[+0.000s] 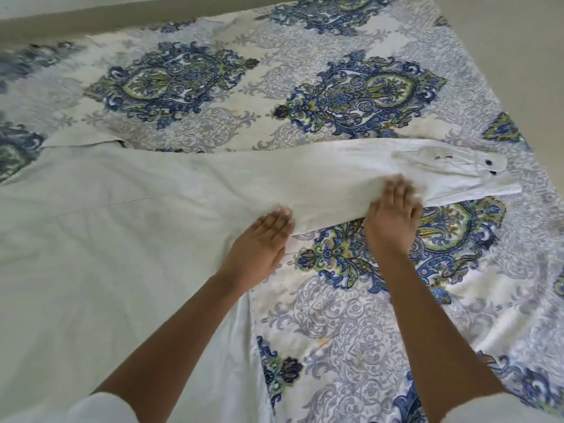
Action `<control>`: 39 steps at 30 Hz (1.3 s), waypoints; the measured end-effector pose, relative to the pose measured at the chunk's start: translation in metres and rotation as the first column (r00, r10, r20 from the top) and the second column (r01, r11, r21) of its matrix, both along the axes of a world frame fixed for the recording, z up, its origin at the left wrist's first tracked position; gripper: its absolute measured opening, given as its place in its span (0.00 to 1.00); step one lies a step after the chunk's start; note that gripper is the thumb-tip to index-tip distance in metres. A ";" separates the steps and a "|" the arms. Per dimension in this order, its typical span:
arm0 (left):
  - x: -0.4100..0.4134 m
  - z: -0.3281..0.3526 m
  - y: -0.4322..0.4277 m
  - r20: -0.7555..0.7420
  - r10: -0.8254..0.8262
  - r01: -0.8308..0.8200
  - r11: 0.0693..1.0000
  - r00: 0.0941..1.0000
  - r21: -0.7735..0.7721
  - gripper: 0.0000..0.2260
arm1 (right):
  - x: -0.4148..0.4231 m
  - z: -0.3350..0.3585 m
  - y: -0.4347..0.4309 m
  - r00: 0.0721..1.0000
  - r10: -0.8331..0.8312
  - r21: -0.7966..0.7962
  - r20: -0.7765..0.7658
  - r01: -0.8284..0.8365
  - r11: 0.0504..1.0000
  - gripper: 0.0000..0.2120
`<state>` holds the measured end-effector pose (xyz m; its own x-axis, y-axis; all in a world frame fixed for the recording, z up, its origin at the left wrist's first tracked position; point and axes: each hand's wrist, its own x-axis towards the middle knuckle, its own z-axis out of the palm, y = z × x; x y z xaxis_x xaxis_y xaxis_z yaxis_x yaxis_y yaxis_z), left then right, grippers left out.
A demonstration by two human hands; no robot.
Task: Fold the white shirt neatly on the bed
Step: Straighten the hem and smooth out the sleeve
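The white shirt (pixel 100 233) lies spread flat over the left half of the bed. Its long sleeve (pixel 320 175) stretches out to the right, ending in a buttoned cuff (pixel 476 169). My left hand (pixel 259 239) lies flat with straight fingers on the shirt where the sleeve joins the body. My right hand (pixel 392 215) presses flat on the lower edge of the sleeve, fingers spread and slightly blurred. Neither hand grips the cloth.
The bed is covered by a bedsheet (pixel 345 315) with blue and green paisley medallions on cream. Bare floor (pixel 518 41) shows beyond the bed's far and right edges. The shirt collar area (pixel 82 141) sits at the left.
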<state>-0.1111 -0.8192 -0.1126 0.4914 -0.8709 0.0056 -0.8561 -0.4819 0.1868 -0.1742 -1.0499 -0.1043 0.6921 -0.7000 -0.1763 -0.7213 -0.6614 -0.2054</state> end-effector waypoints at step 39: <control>0.102 -0.014 0.125 -0.303 0.671 -0.736 0.637 0.676 -0.230 0.27 | 0.191 -0.012 0.193 0.840 0.542 -0.039 0.013 -0.541 0.840 0.24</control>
<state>-0.0092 -0.6946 -0.1267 0.9732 -0.2227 0.0568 -0.2173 -0.8110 0.5433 0.0165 -0.8567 -0.1167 0.9660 -0.2176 -0.1397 -0.2417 -0.9519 -0.1886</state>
